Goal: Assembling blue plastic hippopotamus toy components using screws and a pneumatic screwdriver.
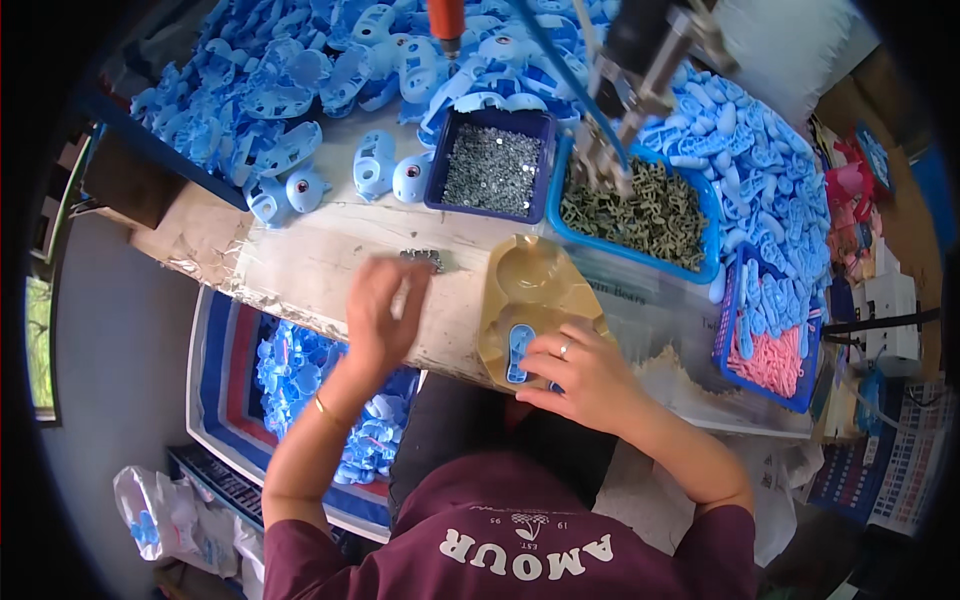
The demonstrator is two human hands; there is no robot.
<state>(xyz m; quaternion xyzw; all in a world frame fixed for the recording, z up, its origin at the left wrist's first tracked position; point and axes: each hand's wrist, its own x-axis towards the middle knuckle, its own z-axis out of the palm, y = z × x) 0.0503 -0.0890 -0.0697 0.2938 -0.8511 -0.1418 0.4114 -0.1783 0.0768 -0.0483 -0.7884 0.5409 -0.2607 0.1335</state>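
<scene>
You sit at a pale tabletop [320, 260]; a big heap of blue plastic shells [280, 70] fills its far side; a striped bin [215, 390] of more blue parts stands low on your left. A blue tray of dark green bits [640, 215] sits far right; a dark blue square box of silver screws [492, 170] sits just beside it; a blue basket with pink parts [770, 355] is at the right edge. A tan holder [530, 290] lies in front of you. Your right hand [585, 375] is curled, fingers pressing a small blue piece [518, 352] on the holder. Your left hand [380, 310] is blurry, half open, near some small metal bits [422, 259]; you cannot tell if it holds anything.
</scene>
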